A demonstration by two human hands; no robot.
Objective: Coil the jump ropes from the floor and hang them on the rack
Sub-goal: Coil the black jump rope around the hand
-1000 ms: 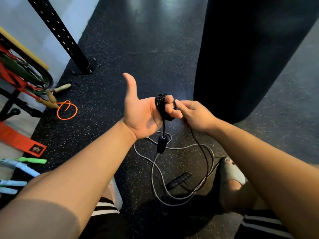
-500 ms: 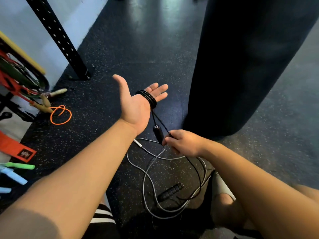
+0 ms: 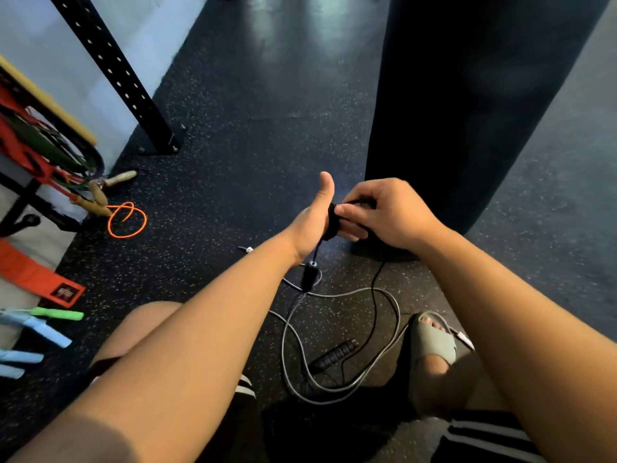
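A black jump rope (image 3: 330,222) is wound in several loops around the fingers of my left hand (image 3: 312,225), thumb up. One black handle (image 3: 310,275) dangles below that hand. My right hand (image 3: 384,212) pinches the rope's cord against the coil. From there the cord (image 3: 374,305) runs down to the other black handle (image 3: 334,357) on the floor. A grey rope (image 3: 394,315) lies in loose loops around it. An orange rope (image 3: 128,219) with wooden handles lies at the left by the rack (image 3: 36,152).
A black punching bag (image 3: 467,105) hangs right behind my hands. A black perforated upright (image 3: 117,75) is bolted to the floor at the left. A red strap (image 3: 33,275) and green and blue handles (image 3: 36,324) lie at far left. My sandalled foot (image 3: 430,342) stands beside the grey rope.
My right hand rose from beside the dangling handle to my left hand's fingers, bringing the cord up onto the coil. My left hand turned edge-on, thumb up.
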